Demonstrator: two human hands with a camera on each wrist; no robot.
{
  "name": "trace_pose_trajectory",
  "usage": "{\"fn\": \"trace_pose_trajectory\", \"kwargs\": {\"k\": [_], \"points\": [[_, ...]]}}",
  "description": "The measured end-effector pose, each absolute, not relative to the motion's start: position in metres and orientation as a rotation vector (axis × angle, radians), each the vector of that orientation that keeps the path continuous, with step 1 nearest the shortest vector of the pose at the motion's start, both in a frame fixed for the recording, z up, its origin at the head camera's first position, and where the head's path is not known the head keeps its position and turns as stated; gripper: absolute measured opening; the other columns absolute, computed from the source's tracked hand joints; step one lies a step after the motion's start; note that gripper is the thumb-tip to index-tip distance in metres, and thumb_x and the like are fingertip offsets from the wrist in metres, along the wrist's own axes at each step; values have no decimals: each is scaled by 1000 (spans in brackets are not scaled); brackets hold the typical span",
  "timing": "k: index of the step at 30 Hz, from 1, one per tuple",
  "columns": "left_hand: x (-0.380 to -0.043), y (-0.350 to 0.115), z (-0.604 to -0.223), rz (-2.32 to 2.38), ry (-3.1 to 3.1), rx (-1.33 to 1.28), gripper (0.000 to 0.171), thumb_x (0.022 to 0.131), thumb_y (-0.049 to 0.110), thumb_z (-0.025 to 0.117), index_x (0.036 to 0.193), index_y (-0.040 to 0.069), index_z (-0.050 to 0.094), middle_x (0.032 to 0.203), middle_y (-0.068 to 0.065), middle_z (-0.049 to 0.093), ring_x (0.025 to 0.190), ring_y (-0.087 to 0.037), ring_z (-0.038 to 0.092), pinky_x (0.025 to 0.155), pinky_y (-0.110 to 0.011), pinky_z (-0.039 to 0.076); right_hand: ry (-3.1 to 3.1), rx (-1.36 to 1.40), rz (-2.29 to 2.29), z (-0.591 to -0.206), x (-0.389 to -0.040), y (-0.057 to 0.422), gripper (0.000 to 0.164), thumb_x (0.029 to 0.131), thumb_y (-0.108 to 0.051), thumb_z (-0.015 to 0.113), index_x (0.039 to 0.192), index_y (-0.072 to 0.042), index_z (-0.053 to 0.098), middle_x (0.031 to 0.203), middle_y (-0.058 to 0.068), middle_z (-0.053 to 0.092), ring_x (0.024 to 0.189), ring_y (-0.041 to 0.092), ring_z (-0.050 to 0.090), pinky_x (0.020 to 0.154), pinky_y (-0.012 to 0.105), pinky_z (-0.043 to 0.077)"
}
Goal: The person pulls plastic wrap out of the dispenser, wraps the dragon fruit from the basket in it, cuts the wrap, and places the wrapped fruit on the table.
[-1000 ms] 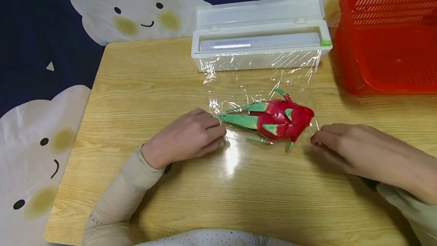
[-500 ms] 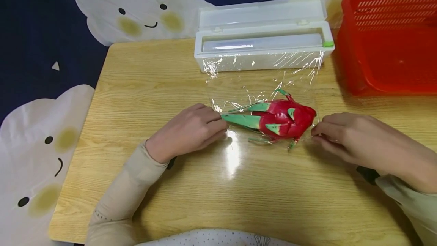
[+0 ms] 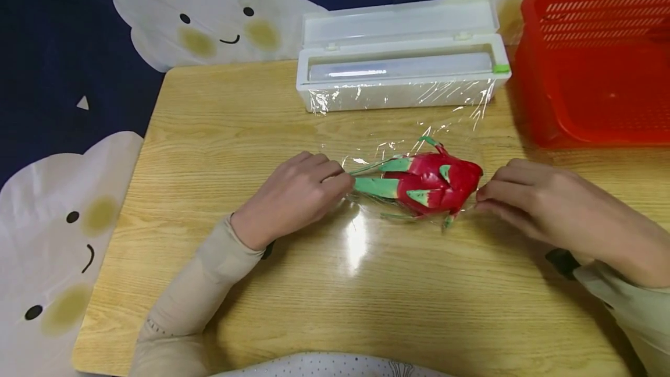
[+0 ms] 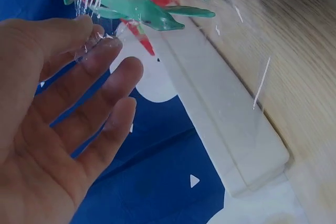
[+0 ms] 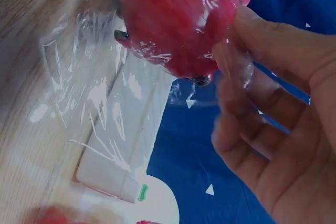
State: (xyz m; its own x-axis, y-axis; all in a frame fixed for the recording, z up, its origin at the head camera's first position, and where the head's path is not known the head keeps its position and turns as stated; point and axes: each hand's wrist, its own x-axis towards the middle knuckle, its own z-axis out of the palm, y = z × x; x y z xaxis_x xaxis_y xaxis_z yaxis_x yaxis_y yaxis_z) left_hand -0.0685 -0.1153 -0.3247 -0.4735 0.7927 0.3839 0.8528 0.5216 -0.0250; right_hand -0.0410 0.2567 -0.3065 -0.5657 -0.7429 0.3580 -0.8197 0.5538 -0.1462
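Plainly, the left hand (image 3: 295, 199) is pinching film (image 3: 398, 145) between thumb and forefinger, other fingers loose; the right hand (image 3: 549, 205), blurred, seems to be pinching some too. The fruit (image 3: 434, 184) is lying between, so both are presumably holding film snug at its ends.

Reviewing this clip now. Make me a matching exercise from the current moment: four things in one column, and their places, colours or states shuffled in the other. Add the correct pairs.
Things
1. Dragon fruit
2. White box
3. Basket
4. Left hand

Place, colour or state
A. Right of the box, with slots in its wall
B. Pinches clear film beside the longest green tips
C. Red and green, lying nearer the person than the box
D. Lid raised, a roll inside

Pairs: 1-C, 2-D, 3-A, 4-B
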Motion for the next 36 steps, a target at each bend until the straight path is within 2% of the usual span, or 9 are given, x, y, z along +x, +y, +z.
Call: {"fn": "trace_pose_trajectory", "kwargs": {"k": [3, 6, 11, 16, 23, 28, 32, 34, 36], "points": [[-70, -112, -324, -264, -2408, -1354, 17, 102, 10, 58, 86, 12, 65, 85, 2, 70, 79, -19, 63, 69, -29, 52, -2542, 1277, 418, -306, -41, 257, 68, 109, -59, 27, 87, -18, 77, 81, -7, 72, 81, 10, 55, 70, 24, 48], [-71, -110, -324, -311, -2405, -1353, 13, 100, 8, 61, 90, 12, 69, 90, 0, 72, 83, -20, 64, 70, -29, 53, -2553, 1264, 403, -304, -40, 256, 70, 109, -59, 25, 87, -18, 77, 82, -6, 71, 80, 10, 57, 69, 26, 52], [-72, -106, -325, -381, -2425, -1343, 16, 99, 3, 57, 91, 10, 68, 93, -1, 69, 74, -18, 60, 65, -28, 52, -2577, 1262, 416, -302, -39, 254, 69, 108, -60, 25, 87, -22, 78, 84, -10, 68, 70, 5, 62, 61, 26, 58], [-71, -102, -324, -422, -2452, -1352, 18, 103, 2, 53, 92, 9, 66, 93, -1, 66, 72, -11, 60, 59, -26, 53, -2558, 1268, 449, -302, -37, 252, 68, 109, -59, 27, 87, -21, 78, 84, -10, 70, 70, 5, 63, 63, 26, 58], [-72, -99, -327, -477, -2455, -1365, 13, 99, 2, 59, 96, 7, 70, 98, -4, 70, 88, -14, 68, 77, -24, 61, -2488, 1273, 456, -302, -37, 249, 66, 110, -58, 30, 84, -21, 77, 82, -9, 71, 72, 5, 65, 65, 29, 58], [-73, -97, -329, -487, -2464, -1372, 11, 99, 3, 62, 98, 6, 73, 102, -5, 72, 94, -15, 71, 82, -23, 62, -2466, 1265, 470, -304, -37, 248, 63, 109, -59, 32, 87, -22, 79, 86, -8, 74, 77, 7, 69, 70, 29, 59], [-73, -96, -331, -500, -2476, -1373, 11, 99, 8, 66, 105, 6, 74, 103, -6, 73, 94, -16, 72, 83, -25, 63, -2464, 1264, 484, -305, -36, 248, 62, 109, -58, 35, 89, -20, 79, 89, -7, 75, 78, 8, 70, 77, 23, 59], [-73, -95, -331, -512, -2480, -1373, 14, 99, 11, 66, 110, 6, 74, 104, -7, 73, 94, -17, 72, 84, -27, 64, -2467, 1263, 498, -304, -36, 249, 61, 108, -58, 36, 90, -19, 79, 93, -5, 76, 81, 11, 72, 87, 17, 58], [-74, -95, -332, -526, -2482, -1371, 17, 100, 14, 66, 114, 7, 72, 108, -7, 72, 97, -17, 72, 86, -29, 64, -2457, 1257, 526, -305, -36, 248, 61, 108, -57, 37, 90, -18, 79, 98, -2, 77, 83, 14, 73, 98, 9, 50]]}}
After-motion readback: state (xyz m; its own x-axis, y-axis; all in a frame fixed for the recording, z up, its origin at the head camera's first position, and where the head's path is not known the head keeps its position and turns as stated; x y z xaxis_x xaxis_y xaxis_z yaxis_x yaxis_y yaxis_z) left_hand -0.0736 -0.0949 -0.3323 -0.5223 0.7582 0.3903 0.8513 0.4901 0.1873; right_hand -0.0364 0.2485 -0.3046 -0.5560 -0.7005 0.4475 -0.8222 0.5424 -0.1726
